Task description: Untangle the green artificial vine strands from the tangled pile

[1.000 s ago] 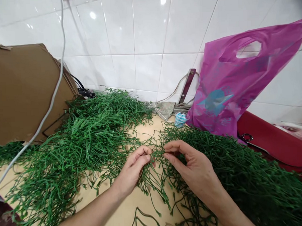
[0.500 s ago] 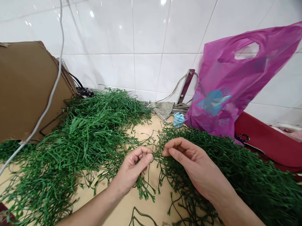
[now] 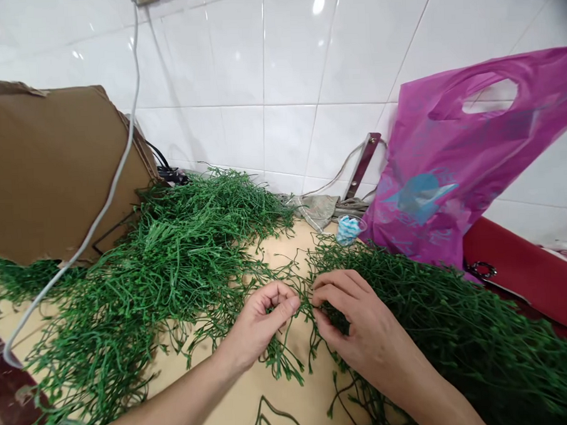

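My left hand [image 3: 262, 317] pinches thin green plastic sprigs [image 3: 286, 359] between thumb and forefinger, and their forked tips hang below it. Close by on its right, my right hand [image 3: 356, 316] has curled fingers with the thumb near the fingertips; whatever they grip is too small to make out. Beyond the left hand spreads a bright green heap of loose sprigs [image 3: 186, 242]. Under and beside my right hand lies a darker green heap [image 3: 457, 311]. A few bare stems [image 3: 276, 413] rest on the tan tabletop [image 3: 226, 403] at the front.
A cardboard box [image 3: 60, 166] stands at the left with a white cable [image 3: 115, 176] hanging before it. On the right are a purple plastic bag [image 3: 450, 161], a red surface [image 3: 525, 271] and scissors [image 3: 483, 269]. A crumpled blue-striped piece [image 3: 347, 228] lies near the tiled wall [image 3: 289, 137].
My right hand has turned more palm-down, its fingers curling over beside the left. The left hand keeps its pinch. The whole view has shifted slightly, so things appear further right.
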{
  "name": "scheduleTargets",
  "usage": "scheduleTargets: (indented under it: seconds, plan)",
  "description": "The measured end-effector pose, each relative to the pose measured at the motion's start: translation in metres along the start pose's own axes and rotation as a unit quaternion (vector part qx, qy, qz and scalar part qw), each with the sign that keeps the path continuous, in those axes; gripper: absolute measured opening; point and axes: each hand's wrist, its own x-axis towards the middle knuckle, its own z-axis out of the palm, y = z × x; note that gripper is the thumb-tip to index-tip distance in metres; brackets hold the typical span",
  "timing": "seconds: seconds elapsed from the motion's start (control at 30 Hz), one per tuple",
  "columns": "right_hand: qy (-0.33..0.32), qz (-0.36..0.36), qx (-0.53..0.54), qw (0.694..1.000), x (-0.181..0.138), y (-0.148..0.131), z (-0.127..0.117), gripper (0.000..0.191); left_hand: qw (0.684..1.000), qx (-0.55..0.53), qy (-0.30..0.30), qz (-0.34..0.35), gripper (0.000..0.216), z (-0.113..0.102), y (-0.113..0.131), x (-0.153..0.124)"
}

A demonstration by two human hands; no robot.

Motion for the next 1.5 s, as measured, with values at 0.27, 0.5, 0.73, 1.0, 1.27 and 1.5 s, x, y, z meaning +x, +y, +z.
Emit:
scheduleTargets:
  seconds: [0.27,0.5,0.73,1.0,1.27,1.5]
  plan:
    - [0.177,0.080,-0.219,0.956,-0.006,0.042,-0.041,0.008,0.999,-0.037,0.015,0.000,0.038,-0.004,0.002,-0.003]
    - [0.127,0.054,-0.158,0.978,-0.002,0.018,-0.053,0.010,0.993,-0.105,-0.018,-0.041,0.033,-0.001,0.000,-0.001]
    - [-0.023,0.160,0.122,0.979,0.000,-0.010,-0.007,0.010,0.994,-0.097,-0.021,-0.049,0.031,0.000,0.002,-0.003]
    - [-0.014,0.171,0.139,0.975,-0.003,0.003,-0.004,0.011,0.999,0.036,-0.015,-0.012,0.041,-0.004,0.002,0.000]
    - [0.063,0.010,-0.012,0.998,-0.002,-0.001,0.005,0.026,0.999,0.029,-0.025,-0.021,0.040,-0.004,0.003,0.000]
    - [0.074,0.026,-0.017,0.997,0.000,0.002,-0.002,0.022,0.999,0.038,-0.017,-0.022,0.040,-0.003,0.002,0.000]
